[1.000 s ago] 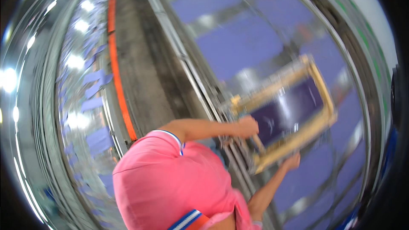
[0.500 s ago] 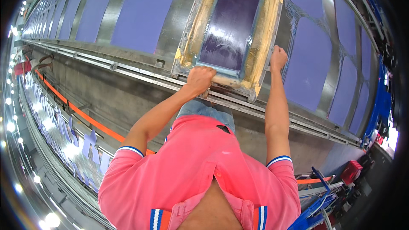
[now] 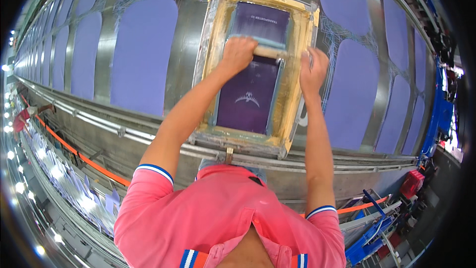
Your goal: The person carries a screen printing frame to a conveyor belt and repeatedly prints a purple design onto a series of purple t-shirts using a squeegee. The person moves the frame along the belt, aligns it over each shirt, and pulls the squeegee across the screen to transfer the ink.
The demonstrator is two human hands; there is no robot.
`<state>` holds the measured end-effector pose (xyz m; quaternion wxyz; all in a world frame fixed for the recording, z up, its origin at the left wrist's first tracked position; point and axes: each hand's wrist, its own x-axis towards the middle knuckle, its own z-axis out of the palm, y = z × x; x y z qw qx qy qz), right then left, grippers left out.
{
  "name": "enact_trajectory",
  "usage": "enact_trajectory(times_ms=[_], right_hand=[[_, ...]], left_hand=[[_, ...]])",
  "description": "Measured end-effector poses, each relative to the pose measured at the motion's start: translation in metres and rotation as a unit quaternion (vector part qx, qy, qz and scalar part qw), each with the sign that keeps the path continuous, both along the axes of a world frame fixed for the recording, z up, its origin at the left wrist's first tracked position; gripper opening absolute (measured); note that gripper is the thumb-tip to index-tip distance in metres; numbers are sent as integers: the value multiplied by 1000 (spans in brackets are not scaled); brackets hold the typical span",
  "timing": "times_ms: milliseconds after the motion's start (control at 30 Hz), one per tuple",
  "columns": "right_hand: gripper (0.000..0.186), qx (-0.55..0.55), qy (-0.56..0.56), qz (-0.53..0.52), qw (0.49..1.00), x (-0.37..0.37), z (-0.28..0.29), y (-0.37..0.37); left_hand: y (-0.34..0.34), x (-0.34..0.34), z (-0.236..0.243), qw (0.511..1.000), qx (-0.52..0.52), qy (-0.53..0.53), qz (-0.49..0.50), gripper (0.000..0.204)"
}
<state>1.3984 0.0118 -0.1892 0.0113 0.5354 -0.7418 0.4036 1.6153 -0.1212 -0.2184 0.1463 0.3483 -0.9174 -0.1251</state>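
A screen-printing frame [image 3: 304, 94] with a dark purple mesh panel [image 3: 248, 77] and tape-yellowed borders lies on the long metal table. My left hand [image 3: 239, 53] is closed around the left end of a squeegee [image 3: 270, 52], whose pale wooden handle spans the panel and is blurred by motion. At the frame's right rail is my right hand [image 3: 314, 72], fingers loosely bent and thumb apart, with nothing visible in it. Pale emblem and lettering areas show in the panel. Lavender rounded pieces [image 3: 144, 52] lie on either side of the frame.
A metal rail [image 3: 148, 139] runs along the table's near edge. An orange strip [image 3: 84, 151] runs along the aisle at left, where another person [image 3: 22, 119] is at work far off. Red and blue equipment [image 3: 410, 184] stands at lower right.
The squeegee and my left hand have moved from the frame's near end toward its far part. My right hand has left its lower spot and moved farther up the rail, its fist loosening.
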Motion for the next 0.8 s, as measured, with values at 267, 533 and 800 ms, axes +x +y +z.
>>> enact_trajectory(times_ms=[267,533,800], right_hand=[[48,295,155,220,917,-43,33,-198],[29,384,172,169,891,-26,5,-192],[10,273,140,226,924,82,6,5]], left_hand=[[-155,-96,54,982,86,-169,-7,23],[-136,-85,30,990,63,-127,-10,21],[63,33,27,991,104,-88,-19,21]])
